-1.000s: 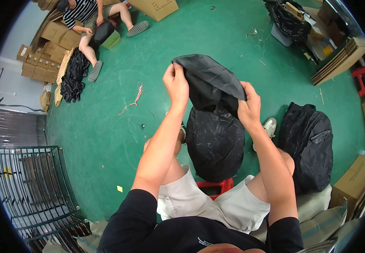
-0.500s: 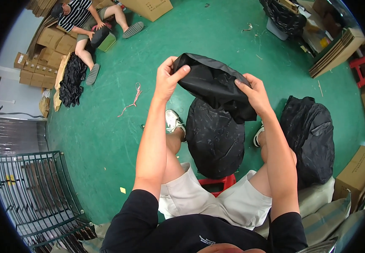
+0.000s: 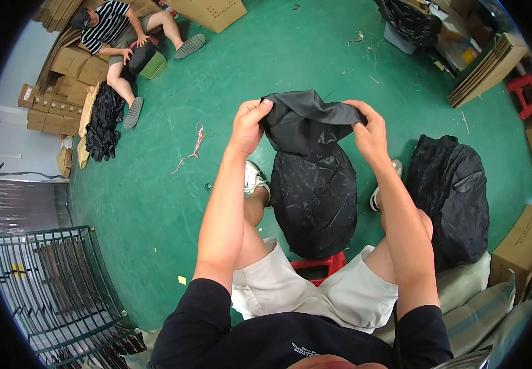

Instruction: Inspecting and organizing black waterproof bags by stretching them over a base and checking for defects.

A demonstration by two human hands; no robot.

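Note:
A piece of thin black fabric, like a cover or bag (image 3: 306, 123), is stretched between my two hands in front of me. My left hand (image 3: 250, 127) pinches its left end, thumb on top. At the opposite end my right hand (image 3: 370, 132) grips the edge, its fingers curled over the cloth. The fabric's lower part hangs down over the far end of a rounded black fabric-covered bundle (image 3: 313, 203), which rests between my legs on a red plastic stool (image 3: 334, 264). Whether the two are joined cannot be made out.
Beside my right leg lies a heap of black fabric (image 3: 450, 197), with sacks (image 3: 475, 320) and a carton (image 3: 520, 237) nearby. A metal rack (image 3: 63, 283) stands at left. Pink string (image 3: 197, 141) lies on the green floor. Far left, a seated person (image 3: 118, 31) handles something dark.
The black fabric has gone from slanting to nearly level, with its upper edge folded over. My right hand has risen slightly and turned; my left hand has lowered a little.

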